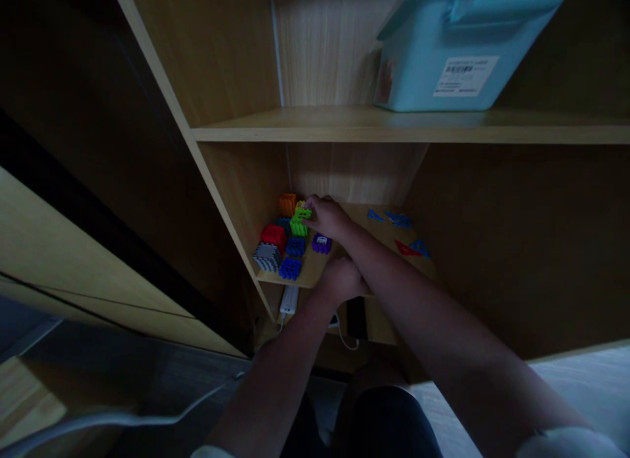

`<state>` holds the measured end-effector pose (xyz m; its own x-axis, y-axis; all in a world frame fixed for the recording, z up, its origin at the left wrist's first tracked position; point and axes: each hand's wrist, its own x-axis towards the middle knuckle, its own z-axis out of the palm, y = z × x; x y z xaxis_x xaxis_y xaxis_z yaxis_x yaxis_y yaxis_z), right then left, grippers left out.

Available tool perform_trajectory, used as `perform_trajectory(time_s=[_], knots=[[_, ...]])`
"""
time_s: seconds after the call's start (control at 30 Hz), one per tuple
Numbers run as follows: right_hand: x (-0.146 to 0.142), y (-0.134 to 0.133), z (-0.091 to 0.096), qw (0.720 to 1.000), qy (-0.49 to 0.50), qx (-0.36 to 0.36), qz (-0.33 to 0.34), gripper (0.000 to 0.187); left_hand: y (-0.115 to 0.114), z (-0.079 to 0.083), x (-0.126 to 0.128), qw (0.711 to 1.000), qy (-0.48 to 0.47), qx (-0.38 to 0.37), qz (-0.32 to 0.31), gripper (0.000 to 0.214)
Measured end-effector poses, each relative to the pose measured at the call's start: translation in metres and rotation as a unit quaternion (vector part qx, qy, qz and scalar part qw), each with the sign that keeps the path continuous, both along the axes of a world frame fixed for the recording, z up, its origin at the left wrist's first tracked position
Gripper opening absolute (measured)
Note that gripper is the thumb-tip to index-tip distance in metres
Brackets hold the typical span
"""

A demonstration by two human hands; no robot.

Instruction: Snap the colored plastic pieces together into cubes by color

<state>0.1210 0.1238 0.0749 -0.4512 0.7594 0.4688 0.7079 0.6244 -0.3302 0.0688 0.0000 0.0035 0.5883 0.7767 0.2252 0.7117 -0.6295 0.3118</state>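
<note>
Deep on the middle shelf, my right hand (325, 216) is closed at the fingertips on a bright green toothed foam-like piece (303, 213). That piece sits over a green stack (298, 227), beside a partly hidden yellow piece (300, 205). My left hand (343, 278) is curled near the shelf's front edge, under my right forearm; its fingers are mostly hidden. Around the green stack stand similar orange (288, 204), red (273, 236), grey (267, 256) and blue (290, 268) stacks. A purple stack (321, 243) with a pale piece on top lies between my hands.
Blue triangular pieces (398, 219) and a red triangular piece (407, 248) lie on the shelf's right. A light-blue bin (443, 64) stands on the upper shelf (335, 124). Below are a white power strip (289, 300) and a dark flat object (357, 318). A cable (147, 420) crosses lower left.
</note>
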Motion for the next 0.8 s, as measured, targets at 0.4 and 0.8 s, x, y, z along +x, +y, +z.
perform_trajectory(time_s=[0.4,0.8], knots=[[-0.005,0.021,-0.026,0.999,0.047,-0.007,0.016,0.036,0.0,0.004,-0.002,0.998,-0.064,-0.015,-0.015,0.038],[-0.007,0.02,-0.026,0.999,0.029,-0.013,0.021,0.036,0.001,0.005,-0.002,0.998,-0.058,-0.016,-0.019,0.046]])
